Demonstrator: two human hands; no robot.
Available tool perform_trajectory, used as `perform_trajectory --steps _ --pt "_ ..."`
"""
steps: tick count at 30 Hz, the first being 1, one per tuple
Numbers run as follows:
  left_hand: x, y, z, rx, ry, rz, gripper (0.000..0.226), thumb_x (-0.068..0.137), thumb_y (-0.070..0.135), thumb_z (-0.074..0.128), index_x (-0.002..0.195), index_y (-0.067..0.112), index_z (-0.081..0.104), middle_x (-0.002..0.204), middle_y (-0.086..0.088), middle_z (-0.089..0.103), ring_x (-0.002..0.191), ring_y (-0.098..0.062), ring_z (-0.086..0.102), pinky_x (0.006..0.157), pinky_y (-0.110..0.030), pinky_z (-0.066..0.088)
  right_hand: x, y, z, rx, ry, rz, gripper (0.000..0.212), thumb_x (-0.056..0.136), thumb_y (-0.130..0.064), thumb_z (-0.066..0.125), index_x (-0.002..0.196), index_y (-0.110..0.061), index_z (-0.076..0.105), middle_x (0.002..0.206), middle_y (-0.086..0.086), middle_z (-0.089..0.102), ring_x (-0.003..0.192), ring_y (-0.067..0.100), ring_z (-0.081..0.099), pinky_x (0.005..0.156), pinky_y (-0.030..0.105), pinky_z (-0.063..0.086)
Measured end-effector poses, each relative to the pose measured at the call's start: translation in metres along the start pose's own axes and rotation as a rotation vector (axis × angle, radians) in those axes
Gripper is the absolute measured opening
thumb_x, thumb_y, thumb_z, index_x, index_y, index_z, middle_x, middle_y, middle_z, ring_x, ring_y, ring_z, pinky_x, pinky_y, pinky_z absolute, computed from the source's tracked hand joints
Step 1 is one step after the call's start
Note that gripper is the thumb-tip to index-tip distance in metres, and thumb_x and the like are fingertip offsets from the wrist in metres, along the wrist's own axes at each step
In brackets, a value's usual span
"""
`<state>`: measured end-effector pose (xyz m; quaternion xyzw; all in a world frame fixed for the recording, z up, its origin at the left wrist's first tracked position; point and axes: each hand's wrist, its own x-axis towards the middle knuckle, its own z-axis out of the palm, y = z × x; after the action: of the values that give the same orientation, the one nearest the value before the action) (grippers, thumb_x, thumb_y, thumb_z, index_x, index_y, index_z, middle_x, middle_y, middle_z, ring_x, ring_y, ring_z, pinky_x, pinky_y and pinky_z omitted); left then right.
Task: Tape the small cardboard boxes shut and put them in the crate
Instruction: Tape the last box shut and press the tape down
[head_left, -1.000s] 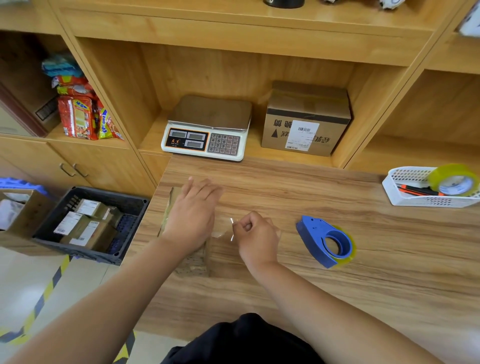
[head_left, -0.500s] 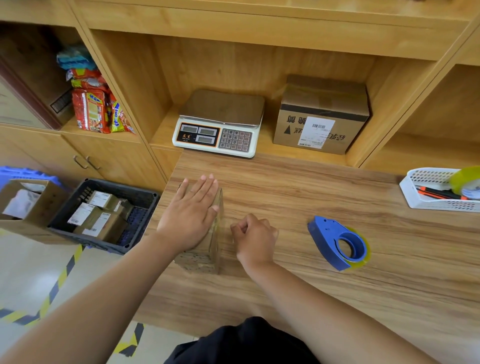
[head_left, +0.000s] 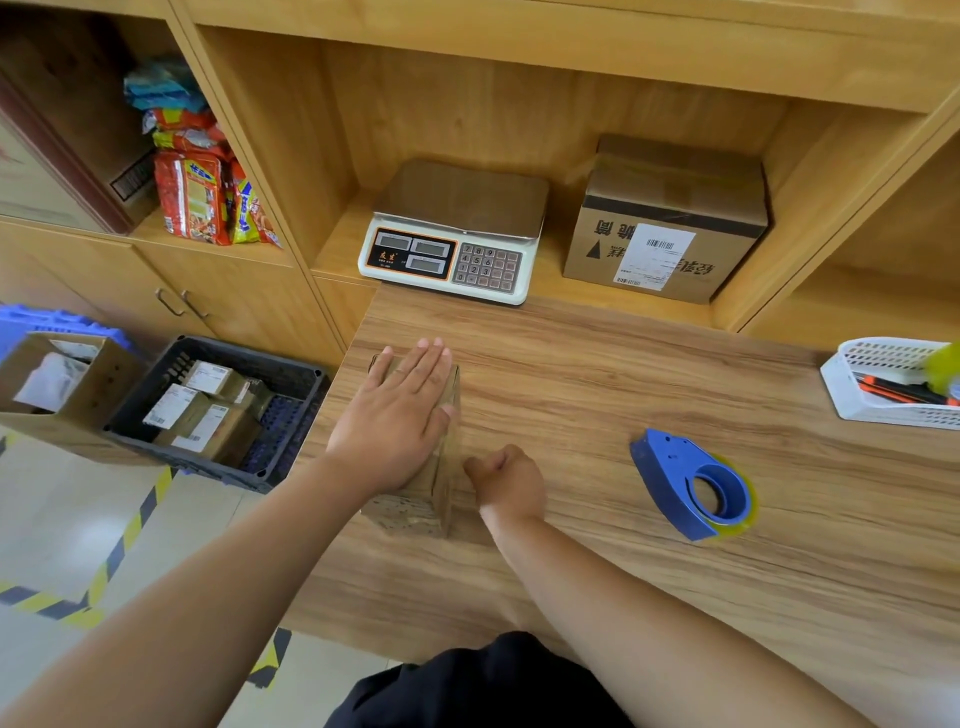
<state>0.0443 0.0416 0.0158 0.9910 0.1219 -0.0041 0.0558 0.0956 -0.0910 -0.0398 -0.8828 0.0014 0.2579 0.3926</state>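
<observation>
A small cardboard box (head_left: 415, 512) stands on the wooden counter near its left edge, with clear tape shining along its right side. My left hand (head_left: 400, 410) lies flat on the box top, fingers stretched out. My right hand (head_left: 506, 480) is curled into a fist on the counter, its knuckles against the box's lower right side. The black plastic crate (head_left: 291, 374) sits on the floor to the left of the counter and holds several labelled small boxes (head_left: 208, 415). A blue tape dispenser (head_left: 685, 486) lies on the counter to the right of my hands.
A white weighing scale (head_left: 457, 234) and a larger labelled carton (head_left: 670, 218) sit in the shelf recess behind the counter. A white basket (head_left: 883, 384) with a tape roll and cutters stands at the far right. An open cardboard box (head_left: 98, 384) rests left of the crate.
My left hand has flattened onto the box top and slid forward along it. My right hand has dropped from holding the tape end to the box's right side.
</observation>
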Motion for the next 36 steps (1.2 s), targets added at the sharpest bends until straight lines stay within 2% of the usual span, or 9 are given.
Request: perform_trajectory --steps 4,7,12,18,22,24,26,31,36 --pt "0.001 -0.003 0.001 -0.017 0.005 -0.004 0.065 0.085 0.048 -0.012 0.142 0.018 -0.015 0.15 0.009 -0.019 0.139 -0.001 -0.021 0.115 -0.031 -0.017 -0.023 0.0 -0.01 0.375 -0.066 -0.216 0.017 0.099 -0.017 0.045 0.112 -0.021 0.055 0.103 -0.014 0.06 0.096 0.004 0.055 0.074 0.003 0.038" --pt "0.001 -0.003 0.002 -0.025 0.006 -0.003 0.064 0.086 0.048 -0.011 0.143 0.018 -0.015 0.151 0.009 -0.018 0.14 -0.002 -0.02 0.115 -0.031 -0.016 -0.04 -0.002 -0.006 0.436 -0.29 -0.348 0.054 0.102 -0.04 0.029 0.151 -0.02 0.018 0.148 -0.02 0.023 0.137 -0.006 0.021 0.105 0.004 0.016" --pt "0.002 -0.004 0.003 -0.025 0.011 -0.008 0.067 0.086 0.047 -0.007 0.146 0.017 -0.009 0.156 0.006 -0.011 0.14 -0.003 -0.019 0.116 -0.032 -0.015 -0.052 -0.003 0.016 0.472 -0.476 -0.415 0.086 0.085 -0.076 0.022 0.152 -0.03 -0.005 0.158 -0.02 -0.008 0.143 -0.006 -0.009 0.121 0.034 0.0" --pt "0.003 -0.003 -0.002 0.014 -0.052 -0.049 0.083 0.08 0.062 -0.003 0.151 0.019 -0.008 0.158 0.006 -0.012 0.14 -0.003 -0.021 0.117 -0.039 -0.015 -0.046 0.009 0.013 0.293 -0.535 -0.34 0.09 0.071 -0.09 0.009 0.147 -0.044 -0.006 0.154 -0.027 -0.01 0.142 -0.004 -0.015 0.12 0.036 -0.007" --pt "0.003 -0.006 -0.007 0.047 -0.102 -0.085 0.094 0.082 0.071 0.029 0.152 0.02 -0.008 0.16 0.008 -0.009 0.145 -0.012 -0.019 0.117 -0.049 -0.01 -0.036 0.018 0.01 0.287 -0.511 -0.203 0.102 0.064 -0.095 0.014 0.149 -0.04 0.0 0.158 -0.017 0.002 0.146 0.004 -0.004 0.118 0.029 0.001" --pt "0.002 -0.012 -0.009 0.016 -0.083 -0.113 0.093 0.083 0.065 0.039 0.152 0.023 -0.006 0.16 0.009 -0.003 0.146 -0.014 -0.015 0.117 -0.051 -0.006 -0.032 0.018 0.005 0.273 -0.498 -0.111 0.084 0.086 -0.075 0.022 0.152 -0.028 0.0 0.16 -0.008 0.005 0.147 0.01 0.004 0.117 0.028 0.006" --pt "0.001 -0.019 -0.01 -0.023 -0.07 -0.142 0.093 0.08 0.064 0.04 0.152 0.025 -0.004 0.16 0.01 0.002 0.147 -0.015 -0.009 0.117 -0.053 0.002 -0.024 0.02 0.004 0.221 -0.496 -0.091 0.07 0.098 -0.053 0.026 0.153 -0.019 -0.001 0.161 -0.002 0.005 0.147 0.015 0.005 0.118 0.03 0.008" --pt "-0.001 -0.023 -0.014 -0.138 -0.041 -0.225 0.096 0.069 0.058 0.036 0.153 0.025 0.002 0.159 0.01 0.009 0.142 -0.015 0.008 0.111 -0.052 0.021 -0.008 0.019 0.008 0.181 -0.496 0.005 0.075 0.099 -0.049 0.035 0.153 -0.011 -0.002 0.159 0.006 0.014 0.146 0.023 0.015 0.112 0.029 0.018" --pt "-0.006 -0.017 -0.015 -0.474 0.017 -0.325 0.089 0.073 0.044 0.042 0.153 0.024 0.008 0.159 0.011 0.009 0.141 -0.017 0.009 0.112 -0.049 0.02 -0.001 0.019 -0.006 0.261 -0.412 0.038 0.04 0.101 -0.038 0.039 0.129 -0.01 0.043 0.121 0.004 0.054 0.107 0.016 0.054 0.078 0.017 0.038"
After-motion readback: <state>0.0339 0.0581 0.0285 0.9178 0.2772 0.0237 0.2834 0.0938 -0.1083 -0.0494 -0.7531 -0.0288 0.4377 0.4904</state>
